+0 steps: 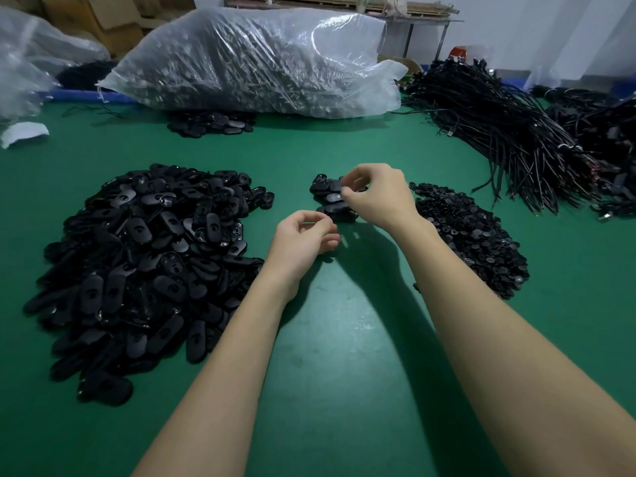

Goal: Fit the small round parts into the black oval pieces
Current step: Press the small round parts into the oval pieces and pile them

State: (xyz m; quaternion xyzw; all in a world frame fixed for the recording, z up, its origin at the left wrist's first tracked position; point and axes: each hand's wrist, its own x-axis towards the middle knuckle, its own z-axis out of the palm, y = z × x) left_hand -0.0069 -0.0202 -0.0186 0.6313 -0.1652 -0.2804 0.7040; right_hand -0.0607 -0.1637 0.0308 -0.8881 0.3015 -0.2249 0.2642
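1. Right hand (377,194): fingers curled, thumb and forefinger pinched together over the small heap (332,197) of ovals. The tips touch the top of one oval there. Something tiny may be pinched between them; too small to tell for sure.

2. Left hand (304,239): just nearer the body than the right hand and to its left, raised off the table (344,339). Fingers loosely curled toward the thumb. I cannot tell whether it holds anything.

3. Key relation: the small heap lies directly under and just beyond the right fingertips, and just beyond the left hand. The right hand is the nearer of the two and already in contact. The oval under its tips lies with its long axis roughly left to right.

4. Judgement: a round part looks about to be pressed into that oval; the left hand is placed to steady it.

5. Rounds pile (471,235): loose on the table, just right of the right wrist, within easy reach of that hand.

6. Ovals pile (144,266): large, loose, left of the left forearm, touching neither hand.

7. Containers: a clear bag (254,60), well beyond both hands, lies on its side, packed with small parts I cannot identify. A few more ovals sit at its near edge.

8. Cable bundles (509,132): far right, beyond the rounds.
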